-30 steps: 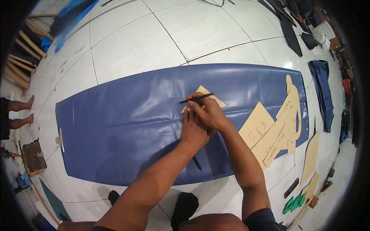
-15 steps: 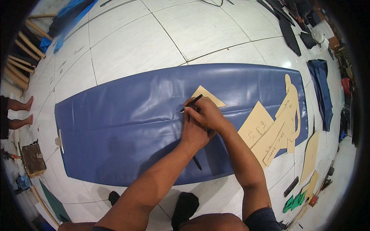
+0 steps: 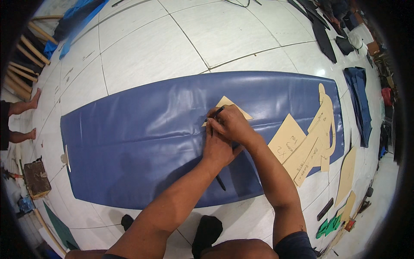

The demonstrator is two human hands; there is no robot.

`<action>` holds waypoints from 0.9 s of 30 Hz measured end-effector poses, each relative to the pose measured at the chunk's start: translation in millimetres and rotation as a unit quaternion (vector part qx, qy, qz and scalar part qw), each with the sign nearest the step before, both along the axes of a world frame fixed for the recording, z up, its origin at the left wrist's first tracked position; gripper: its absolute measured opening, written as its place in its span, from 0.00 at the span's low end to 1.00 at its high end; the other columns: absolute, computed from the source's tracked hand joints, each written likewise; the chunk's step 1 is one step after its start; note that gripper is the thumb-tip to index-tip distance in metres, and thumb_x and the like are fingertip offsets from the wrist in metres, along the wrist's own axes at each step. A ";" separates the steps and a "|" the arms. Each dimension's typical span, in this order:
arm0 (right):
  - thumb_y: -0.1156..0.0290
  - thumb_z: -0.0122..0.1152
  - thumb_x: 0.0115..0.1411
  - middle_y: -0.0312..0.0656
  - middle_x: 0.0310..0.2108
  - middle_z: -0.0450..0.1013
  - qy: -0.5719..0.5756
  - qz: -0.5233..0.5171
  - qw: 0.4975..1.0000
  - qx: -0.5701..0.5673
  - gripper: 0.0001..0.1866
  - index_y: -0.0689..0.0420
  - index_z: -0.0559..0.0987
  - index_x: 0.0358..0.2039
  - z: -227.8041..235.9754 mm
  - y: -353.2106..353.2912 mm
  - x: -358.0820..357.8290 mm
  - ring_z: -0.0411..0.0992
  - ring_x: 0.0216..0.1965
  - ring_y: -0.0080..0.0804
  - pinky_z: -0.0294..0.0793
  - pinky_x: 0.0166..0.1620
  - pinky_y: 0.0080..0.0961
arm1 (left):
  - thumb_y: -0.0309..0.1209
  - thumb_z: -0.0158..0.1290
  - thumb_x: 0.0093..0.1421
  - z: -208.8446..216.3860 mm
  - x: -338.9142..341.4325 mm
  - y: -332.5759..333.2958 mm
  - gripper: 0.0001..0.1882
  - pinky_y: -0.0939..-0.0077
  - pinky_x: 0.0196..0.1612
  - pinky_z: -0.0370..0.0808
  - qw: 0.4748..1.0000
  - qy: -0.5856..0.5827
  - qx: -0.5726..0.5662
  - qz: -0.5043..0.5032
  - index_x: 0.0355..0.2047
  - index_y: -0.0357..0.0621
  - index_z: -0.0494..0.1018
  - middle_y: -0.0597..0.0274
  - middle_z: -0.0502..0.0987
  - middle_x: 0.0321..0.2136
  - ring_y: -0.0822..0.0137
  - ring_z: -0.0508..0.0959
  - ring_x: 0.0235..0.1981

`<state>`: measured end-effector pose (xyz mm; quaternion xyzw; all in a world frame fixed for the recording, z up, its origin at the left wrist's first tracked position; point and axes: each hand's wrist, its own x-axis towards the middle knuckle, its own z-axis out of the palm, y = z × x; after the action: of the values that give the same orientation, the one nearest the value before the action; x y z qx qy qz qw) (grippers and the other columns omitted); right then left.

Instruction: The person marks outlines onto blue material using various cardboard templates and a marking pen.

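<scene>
A large sheet of shiny blue material (image 3: 129,121) is spread on the floor. Near its middle lies a small cream card piece (image 3: 241,111), partly covered by my hands. My left hand (image 3: 217,150) rests flat across the card and sheet, its thumb out to the side; my right hand hides some of its fingers. In my right hand (image 3: 233,123) a slim black pen (image 3: 219,111) is pinched, its point down at the card's left corner. A dark stick-like thing (image 3: 221,182) lies on the sheet, partly under my left wrist.
Several cream card patterns (image 3: 288,138) with handwriting overlap on the sheet's right side. Folded dark blue cloth (image 3: 359,105) and more card (image 3: 346,177) lie beyond it. At left are a brown block (image 3: 37,178) and another person's bare feet (image 3: 32,103).
My right hand and the pen have shifted very slightly at the card's left corner. The left hand stays put. The other person's feet at left have moved a little.
</scene>
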<state>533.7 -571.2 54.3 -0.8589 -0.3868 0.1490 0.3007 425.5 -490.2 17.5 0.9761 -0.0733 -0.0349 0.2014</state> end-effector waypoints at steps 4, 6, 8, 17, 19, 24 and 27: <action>0.65 0.63 0.62 0.50 0.35 0.80 -0.076 -0.123 0.989 0.042 0.11 0.58 0.81 0.41 -6.2 -14.3 10.5 0.78 0.36 0.52 0.77 0.42 0.42 | 0.64 0.51 0.62 16.6 5.5 -3.3 0.50 0.37 0.72 0.43 0.999 0.051 0.017 0.006 0.73 0.42 0.53 0.38 0.52 0.71 0.36 0.47 0.73; 0.65 0.63 0.64 0.50 0.35 0.80 -0.035 -0.176 0.981 0.074 0.11 0.58 0.81 0.42 -9.8 -20.3 21.0 0.79 0.35 0.52 0.78 0.40 0.40 | 0.64 0.52 0.62 27.3 10.5 -5.2 0.50 0.38 0.73 0.44 0.995 0.096 0.039 -0.001 0.72 0.40 0.55 0.37 0.53 0.71 0.36 0.48 0.73; 0.66 0.62 0.64 0.50 0.35 0.80 0.007 -0.129 0.990 0.065 0.11 0.58 0.80 0.43 -12.2 -18.4 19.0 0.80 0.37 0.51 0.78 0.41 0.40 | 0.64 0.52 0.62 26.4 10.0 -2.8 0.50 0.39 0.73 0.45 0.996 0.079 0.033 0.001 0.71 0.38 0.56 0.36 0.54 0.70 0.36 0.49 0.73; 0.68 0.61 0.65 0.52 0.35 0.80 -0.016 -0.170 0.982 0.076 0.10 0.60 0.79 0.43 -15.5 -17.6 29.5 0.80 0.38 0.51 0.78 0.41 0.39 | 0.63 0.52 0.61 30.9 15.9 -4.8 0.48 0.37 0.70 0.51 0.997 0.066 0.035 0.007 0.67 0.35 0.62 0.35 0.58 0.67 0.36 0.55 0.70; 0.68 0.61 0.66 0.52 0.35 0.80 -0.017 -0.170 0.982 0.074 0.10 0.60 0.79 0.43 -16.0 -17.6 28.9 0.80 0.38 0.51 0.78 0.41 0.39 | 0.64 0.51 0.62 32.6 17.7 -5.0 0.46 0.36 0.68 0.55 0.996 0.067 0.058 0.003 0.66 0.36 0.63 0.38 0.60 0.66 0.38 0.57 0.68; 0.68 0.61 0.66 0.53 0.35 0.80 -0.025 -0.236 0.967 0.089 0.10 0.60 0.79 0.43 -16.0 -19.4 34.6 0.80 0.37 0.52 0.78 0.41 0.39 | 0.62 0.50 0.64 34.6 24.1 -7.7 0.42 0.35 0.64 0.62 0.995 0.053 0.089 0.003 0.63 0.39 0.67 0.45 0.65 0.62 0.43 0.62 0.65; 0.68 0.61 0.66 0.53 0.34 0.80 -0.045 -0.204 0.972 0.104 0.11 0.61 0.78 0.44 -16.8 -16.7 29.1 0.79 0.36 0.53 0.78 0.40 0.40 | 0.58 0.51 0.64 38.2 27.4 -3.8 0.36 0.36 0.62 0.64 0.993 0.076 0.089 0.000 0.59 0.38 0.71 0.48 0.67 0.58 0.46 0.64 0.62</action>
<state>562.8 -587.9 37.5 -0.8894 -0.2303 0.0045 0.3948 452.9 -494.0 55.6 0.9847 -0.0546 -0.1155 0.1184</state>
